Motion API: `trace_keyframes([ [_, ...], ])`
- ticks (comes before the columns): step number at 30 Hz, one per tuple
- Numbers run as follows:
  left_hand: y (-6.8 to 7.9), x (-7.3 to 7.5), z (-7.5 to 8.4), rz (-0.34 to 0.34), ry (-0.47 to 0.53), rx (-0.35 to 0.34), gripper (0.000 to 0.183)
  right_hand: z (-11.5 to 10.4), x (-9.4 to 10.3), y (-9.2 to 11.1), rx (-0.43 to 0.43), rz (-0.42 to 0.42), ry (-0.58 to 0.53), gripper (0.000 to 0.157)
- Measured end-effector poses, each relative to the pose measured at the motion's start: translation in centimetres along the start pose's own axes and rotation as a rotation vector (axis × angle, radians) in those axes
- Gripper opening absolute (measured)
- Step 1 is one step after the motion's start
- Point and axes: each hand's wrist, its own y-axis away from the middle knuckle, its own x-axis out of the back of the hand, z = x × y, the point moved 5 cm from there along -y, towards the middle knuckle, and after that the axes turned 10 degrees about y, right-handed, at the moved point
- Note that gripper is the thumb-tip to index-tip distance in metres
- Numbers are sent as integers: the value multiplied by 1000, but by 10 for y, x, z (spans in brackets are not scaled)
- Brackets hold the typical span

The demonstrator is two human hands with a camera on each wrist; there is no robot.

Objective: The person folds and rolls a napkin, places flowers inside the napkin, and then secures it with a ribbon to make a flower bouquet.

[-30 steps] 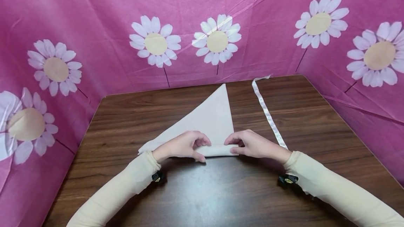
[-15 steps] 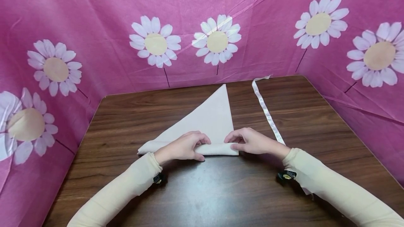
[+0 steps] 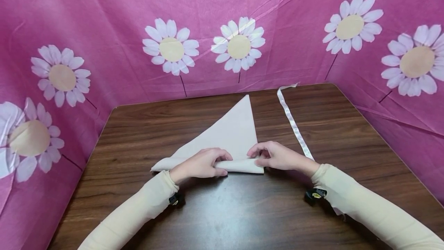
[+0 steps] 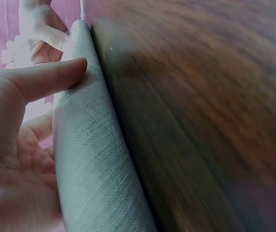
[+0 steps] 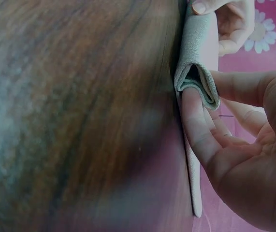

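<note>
An off-white cloth napkin (image 3: 222, 134) lies on the table, its peak pointing to the far edge. Along its near side the fabric is turned up into a thick roll (image 3: 241, 166). My left hand (image 3: 204, 163) grips the roll near its middle; in the left wrist view the thumb (image 4: 55, 79) rests across the top while the fingers are partly hidden behind. At the roll's right end, my right hand (image 3: 275, 155) holds it between thumb and fingers. Layers of cloth show inside the open end of the roll (image 5: 198, 79) in the right wrist view.
A narrow white satin ribbon (image 3: 294, 126) runs from the far edge toward my right wrist, partly covered by the forearm. Brown wood grain marks the table (image 3: 222, 215). A pink curtain (image 3: 114, 18) printed with daisies stands around its back and sides.
The napkin's near side has rolled over slightly, and its peak has shifted a little toward me. Both hands stay on the roll, with small finger movements.
</note>
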Motion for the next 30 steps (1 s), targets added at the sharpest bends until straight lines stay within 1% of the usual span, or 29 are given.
trace_keyframes([
  [3,-1,0,0,-12,12,21,28,2,0,1,0,-9,-32,25],
  [7,-2,-1,-1,-29,19,28,25,4,1,3,-8,-9,-50,24],
  [10,-3,-1,-1,-38,31,30,24,3,4,5,16,18,-35,24],
  [13,-3,-2,-2,-39,51,38,26,1,7,8,39,56,-9,30],
  [17,-3,-2,-3,-39,72,60,30,-3,8,13,74,81,62,44],
  [21,-2,-3,-5,-69,110,86,26,-15,5,18,188,95,196,50],
  [23,-2,-4,-5,-93,145,101,24,-21,3,20,241,101,257,49],
  [25,-1,-4,-7,-116,173,123,23,-25,2,20,274,108,305,46],
  [27,-1,-5,-8,-131,184,128,22,-27,0,19,282,116,345,41],
  [30,-3,-5,-9,-151,191,122,21,-28,0,17,275,126,363,35],
])
